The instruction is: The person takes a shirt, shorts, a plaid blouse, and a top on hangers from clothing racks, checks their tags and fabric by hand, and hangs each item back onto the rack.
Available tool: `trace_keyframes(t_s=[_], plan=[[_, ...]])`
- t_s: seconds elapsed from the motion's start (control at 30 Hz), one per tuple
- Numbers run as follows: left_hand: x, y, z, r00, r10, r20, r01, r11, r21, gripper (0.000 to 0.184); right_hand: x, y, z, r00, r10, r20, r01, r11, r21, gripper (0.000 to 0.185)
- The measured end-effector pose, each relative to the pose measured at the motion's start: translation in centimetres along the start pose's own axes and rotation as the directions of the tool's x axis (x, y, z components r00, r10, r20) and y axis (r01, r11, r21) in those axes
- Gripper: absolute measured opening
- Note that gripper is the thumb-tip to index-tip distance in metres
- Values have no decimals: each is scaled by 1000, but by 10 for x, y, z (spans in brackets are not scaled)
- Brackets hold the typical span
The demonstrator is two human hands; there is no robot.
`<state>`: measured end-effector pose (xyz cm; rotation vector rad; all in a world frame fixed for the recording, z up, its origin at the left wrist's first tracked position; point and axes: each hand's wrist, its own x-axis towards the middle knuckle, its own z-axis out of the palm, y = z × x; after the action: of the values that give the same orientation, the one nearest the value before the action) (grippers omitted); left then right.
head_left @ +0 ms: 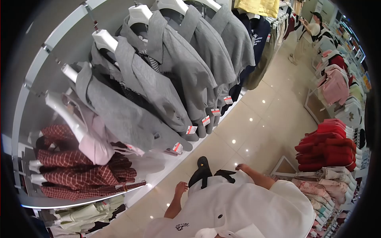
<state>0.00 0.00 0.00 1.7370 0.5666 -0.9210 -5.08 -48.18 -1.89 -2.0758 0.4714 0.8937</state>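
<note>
A: In the head view, why do we find grey collared cloth jackets (176,59) sleeve-outward on white plastic hangers (105,40)?
B: Presumably for browsing. Our left hand (181,188), nearest them, is half-uncurled, apparently empty; our right hand (242,168), partly curled, we cannot tell.

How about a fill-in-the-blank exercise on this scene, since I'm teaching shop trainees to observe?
1. The jackets in the nearest long row are ____ in colour.
2. Their hangers are ____ in colour.
3. The checked garments show on the picture's ____ side.
4. The left hand hangs above the tiled ____.

Missing words: grey; white; left; floor.
</note>
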Motion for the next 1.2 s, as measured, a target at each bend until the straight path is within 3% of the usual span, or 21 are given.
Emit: trace_keyframes(t_s=[0.03, 0.1, 0.2, 0.3, 0.37, 0.43, 0.5, 0.57, 0.63, 0.7, 0.77, 0.8, 0.83, 0.9, 0.97, 1.1, 1.13, 1.17, 1.2], plan=[[7, 6, 1, 1000, -2, 16, 2, 999, 32, 25, 7, -27, -19, 994, 108, 1, -108, 992, 58, 34], [25, 22, 5, 999, 4, 46, -8, 996, 94, 26, 11, -92, -67, 994, 107, -25, -95, 951, 293, 33], [53, 37, 9, 994, -12, 110, -8, 984, 180, 28, -7, -187, -138, 945, -209, -251, 297, 870, 393, 30], [62, 71, 8, 984, 46, 170, -80, 977, 196, 28, -51, -285, -215, 776, -440, -451, 615, 688, 386, 30], [64, 96, 10, 986, 82, 146, -110, 974, 196, 29, -96, -349, -269, 562, -554, -614, 796, 564, 219, 29], [68, 112, 13, 986, 121, 118, -143, 970, 197, 29, -135, -395, -318, 347, -619, -704, 879, 476, 15, 22], [75, 121, 15, 984, 156, 89, -171, 966, 195, 30, -161, -432, -358, -4, -649, -761, 839, 412, -355, 16], [87, 118, 24, 986, 156, 62, -159, 986, 52, 30, -164, -457, -402, -287, -689, -665, 710, 314, -631, 13], [77, 131, 40, 985, 170, 14, -171, 984, 59, 30, -163, -479, -433, -285, -705, -650, 675, 333, -658, 15], [66, 145, 63, 982, 190, -12, -189, 981, 46, 30, -144, -490, -459, -171, -714, -679, 751, 351, -559, 29], [46, 155, 89, 981, 186, -49, -187, 982, -23, 30, -123, -499, -473, 124, -735, -666, 884, 388, -263, 39], [39, 163, 107, 981, 181, -66, -186, 979, -84, 30, -122, -504, -477, 325, -725, -607, 887, 457, -72, 49], [30, 168, 125, 982, 170, -81, -181, 973, -143, 30, -118, -509, -479, 393, -744, -541, 898, 436, 53, 56], [8, 187, 164, 979, 179, -93, -195, 959, -207, 31, -106, -514, -483, 380, -794, -474, 923, 360, 136, 69], [-7, 199, 194, 976, 191, -102, -211, 946, -246, 31, -93, -517, -488, 309, -829, -466, 942, 334, 31, 79], [-32, 226, 239, 961, 236, -144, -268, 926, -267, 31, -112, -534, -487, 382, -897, -223, 922, 351, 166, 97], [-41, 237, 246, 956, 242, -163, -279, 923, -265, 32, -114, -538, -484, 361, -912, -194, 921, 316, 228, 113], [-47, 245, 250, 947, 264, -184, -307, 912, -271, 31, -111, -542, -486, 405, -897, -178, 906, 367, 213, 115], [-52, 250, 253, 937, 284, -205, -333, 901, -277, 31, -108, -545, -481, 395, -896, -204, 900, 333, 283, 100]])
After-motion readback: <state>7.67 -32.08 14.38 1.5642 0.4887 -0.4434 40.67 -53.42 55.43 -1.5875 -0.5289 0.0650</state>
